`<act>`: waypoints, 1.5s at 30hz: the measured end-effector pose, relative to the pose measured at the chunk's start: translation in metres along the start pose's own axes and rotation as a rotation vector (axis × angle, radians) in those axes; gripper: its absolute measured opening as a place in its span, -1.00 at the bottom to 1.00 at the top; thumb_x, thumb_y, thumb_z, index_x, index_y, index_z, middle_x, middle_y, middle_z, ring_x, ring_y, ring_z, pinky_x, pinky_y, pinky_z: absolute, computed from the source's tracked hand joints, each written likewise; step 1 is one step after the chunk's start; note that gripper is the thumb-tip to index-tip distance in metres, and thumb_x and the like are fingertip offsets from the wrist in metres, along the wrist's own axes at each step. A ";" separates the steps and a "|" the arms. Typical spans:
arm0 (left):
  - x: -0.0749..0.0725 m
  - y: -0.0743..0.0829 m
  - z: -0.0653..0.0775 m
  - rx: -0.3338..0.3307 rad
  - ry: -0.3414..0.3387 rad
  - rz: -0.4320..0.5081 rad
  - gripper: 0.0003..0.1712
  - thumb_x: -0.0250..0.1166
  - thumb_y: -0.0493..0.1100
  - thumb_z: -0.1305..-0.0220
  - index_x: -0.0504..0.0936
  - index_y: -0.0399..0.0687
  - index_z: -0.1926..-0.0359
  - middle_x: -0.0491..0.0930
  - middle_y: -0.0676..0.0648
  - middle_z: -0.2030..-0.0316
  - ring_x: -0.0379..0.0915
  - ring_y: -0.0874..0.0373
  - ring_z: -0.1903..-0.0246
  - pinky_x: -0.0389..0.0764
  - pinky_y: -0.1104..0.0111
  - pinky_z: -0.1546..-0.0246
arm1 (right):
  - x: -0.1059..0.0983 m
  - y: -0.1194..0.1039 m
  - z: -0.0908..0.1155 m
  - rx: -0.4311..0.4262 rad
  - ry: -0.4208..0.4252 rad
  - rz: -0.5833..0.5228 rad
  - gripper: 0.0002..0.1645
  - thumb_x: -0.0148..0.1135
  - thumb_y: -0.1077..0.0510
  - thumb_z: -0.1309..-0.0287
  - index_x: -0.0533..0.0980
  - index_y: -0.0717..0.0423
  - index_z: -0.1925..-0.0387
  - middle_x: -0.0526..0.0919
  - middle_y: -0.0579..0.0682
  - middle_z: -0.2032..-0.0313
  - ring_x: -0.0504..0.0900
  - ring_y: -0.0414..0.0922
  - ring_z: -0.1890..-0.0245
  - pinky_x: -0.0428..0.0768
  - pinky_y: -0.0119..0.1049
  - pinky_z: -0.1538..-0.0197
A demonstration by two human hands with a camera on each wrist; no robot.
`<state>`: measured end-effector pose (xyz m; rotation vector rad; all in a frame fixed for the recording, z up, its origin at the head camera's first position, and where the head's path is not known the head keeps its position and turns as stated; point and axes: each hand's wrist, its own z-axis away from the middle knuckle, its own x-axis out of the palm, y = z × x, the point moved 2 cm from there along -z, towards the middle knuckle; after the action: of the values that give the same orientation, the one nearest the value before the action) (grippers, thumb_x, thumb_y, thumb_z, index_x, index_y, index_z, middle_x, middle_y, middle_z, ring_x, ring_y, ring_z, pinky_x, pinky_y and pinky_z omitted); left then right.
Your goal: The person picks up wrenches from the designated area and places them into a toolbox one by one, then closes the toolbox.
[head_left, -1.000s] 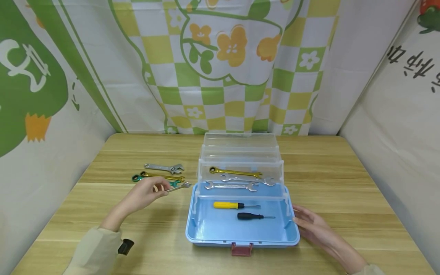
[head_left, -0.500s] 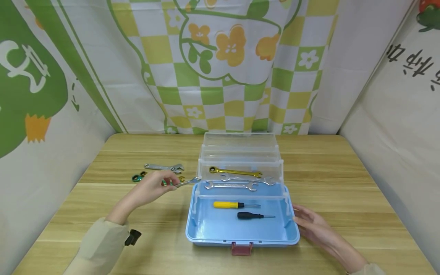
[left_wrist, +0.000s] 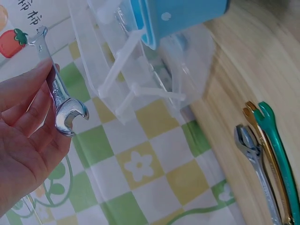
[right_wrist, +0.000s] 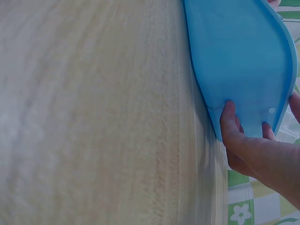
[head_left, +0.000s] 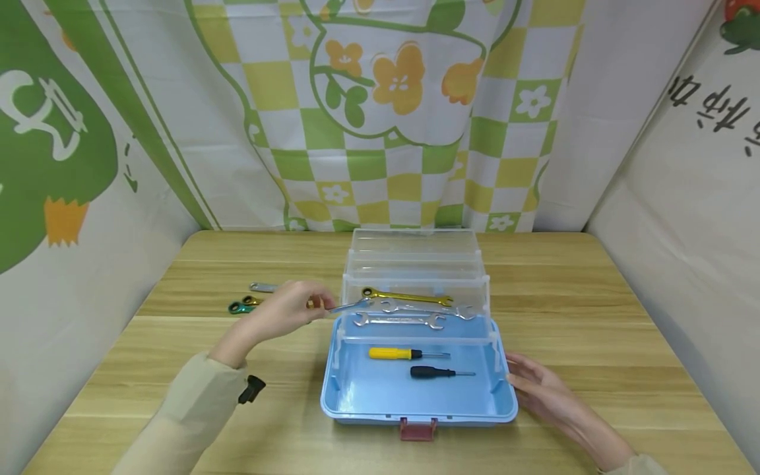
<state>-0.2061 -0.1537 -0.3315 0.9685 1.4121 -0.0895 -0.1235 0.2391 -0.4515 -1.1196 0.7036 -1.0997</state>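
My left hand (head_left: 291, 309) pinches a silver double open-end wrench (left_wrist: 57, 91) between thumb and fingers, one end pointing toward the toolbox. In the head view that end overlaps the left side of the clear upper tray (head_left: 469, 285). On this tray lie a gold ratcheting wrench (head_left: 410, 297) and two silver open-end wrenches. My right hand (head_left: 543, 392) rests against the right side of the blue toolbox (head_left: 469, 418); in the right wrist view its fingers (right_wrist: 228, 115) touch the outer wall, with the thumb at the rim.
Inside the toolbox base lie a yellow screwdriver (head_left: 388, 354) and a black screwdriver (head_left: 430, 373). On the table to the left are an adjustable wrench (left_wrist: 258, 164), a gold wrench (left_wrist: 265, 136) and a green wrench (left_wrist: 276, 136), partly behind my left hand in the head view. Curtains stand behind.
My left hand has moved right and slightly up with the silver wrench, from beside the table wrenches to the tray's left edge. My right hand stays at the toolbox.
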 end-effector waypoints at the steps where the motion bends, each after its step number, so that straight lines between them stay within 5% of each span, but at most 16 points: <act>1: 0.000 0.002 -0.002 0.010 -0.003 -0.002 -0.88 0.27 -0.38 -0.01 0.59 -0.13 0.39 0.58 0.00 0.44 0.43 0.25 0.46 0.49 0.45 0.46 | 0.000 0.000 0.000 0.001 0.001 0.000 -0.19 -0.01 0.12 -0.22 -0.19 0.41 -0.27 -0.09 0.44 -0.25 0.18 0.08 -0.20 0.29 -0.14 -0.16; 21: 0.012 0.035 -0.047 0.079 -0.151 -0.001 -0.89 0.27 -0.35 -0.03 0.60 -0.11 0.36 0.57 0.05 0.42 0.43 0.27 0.46 0.49 0.49 0.41 | -0.001 0.002 0.000 -0.013 -0.016 0.006 -0.19 -0.02 0.12 -0.23 -0.21 0.42 -0.27 -0.07 0.43 -0.25 0.28 -0.10 -0.14 0.32 -0.19 -0.14; 33: 0.032 0.054 -0.075 0.111 -0.247 -0.046 -0.89 0.29 -0.36 0.01 0.63 -0.19 0.37 0.62 -0.01 0.41 0.44 0.27 0.47 0.47 0.57 0.41 | -0.002 0.002 -0.001 0.005 0.000 0.004 -0.19 -0.03 0.12 -0.23 -0.20 0.40 -0.28 -0.07 0.42 -0.25 0.23 -0.01 -0.18 0.32 -0.16 -0.14; 45: 0.056 0.061 -0.085 0.138 -0.309 -0.086 -0.89 0.30 -0.36 0.02 0.65 -0.15 0.40 0.60 0.03 0.45 0.45 0.27 0.44 0.46 0.56 0.40 | -0.002 0.003 0.000 -0.010 -0.016 -0.003 -0.21 -0.04 0.13 -0.24 -0.20 0.41 -0.28 -0.04 0.41 -0.25 0.29 -0.09 -0.13 0.32 -0.17 -0.14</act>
<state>-0.2247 -0.0366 -0.3359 0.9603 1.1722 -0.3887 -0.1235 0.2407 -0.4543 -1.1368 0.6955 -1.0900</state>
